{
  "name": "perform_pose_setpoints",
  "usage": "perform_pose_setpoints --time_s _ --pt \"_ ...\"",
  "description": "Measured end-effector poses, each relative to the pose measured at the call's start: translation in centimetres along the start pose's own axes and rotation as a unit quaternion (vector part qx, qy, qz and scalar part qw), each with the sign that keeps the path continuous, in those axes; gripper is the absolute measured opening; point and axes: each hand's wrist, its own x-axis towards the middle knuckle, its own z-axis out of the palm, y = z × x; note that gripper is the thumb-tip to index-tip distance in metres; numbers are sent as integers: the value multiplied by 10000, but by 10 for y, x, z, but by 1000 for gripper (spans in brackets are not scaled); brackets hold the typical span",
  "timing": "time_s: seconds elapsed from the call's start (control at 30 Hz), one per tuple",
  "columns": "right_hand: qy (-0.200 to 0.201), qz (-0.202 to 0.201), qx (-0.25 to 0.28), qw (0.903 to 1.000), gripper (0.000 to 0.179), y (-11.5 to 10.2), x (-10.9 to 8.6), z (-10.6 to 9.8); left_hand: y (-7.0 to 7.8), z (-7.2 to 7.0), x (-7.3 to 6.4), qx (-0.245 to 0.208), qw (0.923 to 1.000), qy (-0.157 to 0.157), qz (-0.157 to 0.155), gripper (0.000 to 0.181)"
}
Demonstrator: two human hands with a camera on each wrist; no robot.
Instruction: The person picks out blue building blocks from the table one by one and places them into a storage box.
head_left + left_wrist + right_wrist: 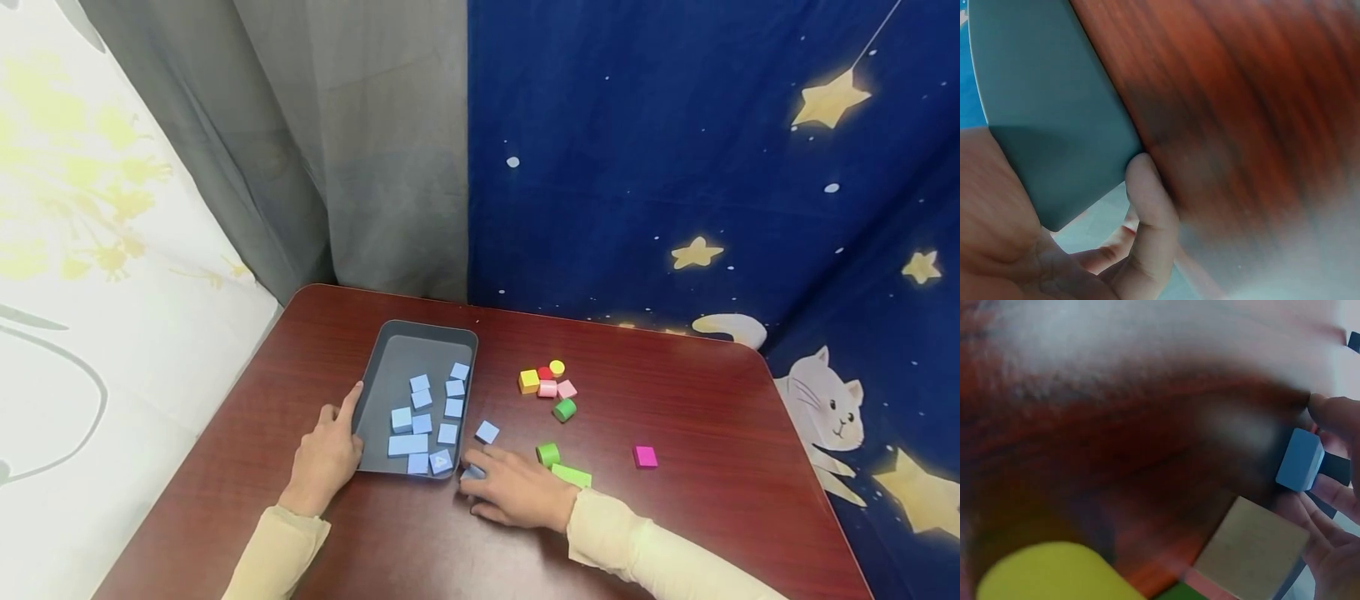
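Observation:
In the head view a dark grey tray (pixel 390 354) lies on the table, with several light blue blocks (pixel 408 446) inside, mostly toward its near and right sides. My left hand (pixel 325 454) grips the tray's left side, index finger along the rim; the left wrist view shows fingers curled against the tray wall (pixel 1054 112). My right hand (pixel 521 489) is just outside the tray's near right corner. Between its thumb and fingers it holds a light blue block (pixel 1300 459), mostly covered in the head view. Another blue block (pixel 487 432) lies on the table just beyond that hand.
Right of the tray are a yellow-orange cube (pixel 528 382), a yellow cylinder (pixel 557 367), red and pink pieces, and a green cylinder (pixel 565 410). Nearer lie another green cylinder (pixel 548 454) and a light green block (pixel 572 476). A magenta block (pixel 645 457) lies farther right. Curtains hang behind the table.

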Motion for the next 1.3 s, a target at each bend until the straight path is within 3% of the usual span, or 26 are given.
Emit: perform_pose_setpoints --time_s 0.4,0.7,1.0,1.3 --pt "74 77 66 9999 18 -3 -3 3 1 0 1 28 10000 -8 -43 87" --pt "129 79 322 9994 26 3 0 -5 1 1 0 16 10000 -4 -42 87" --pt "644 152 369 9971 20 18 27 -16 1 0 1 36 10000 27 -29 87" --pt "809 362 319 9955 20 46 62 -17 1 0 0 28 10000 -27 -33 87"
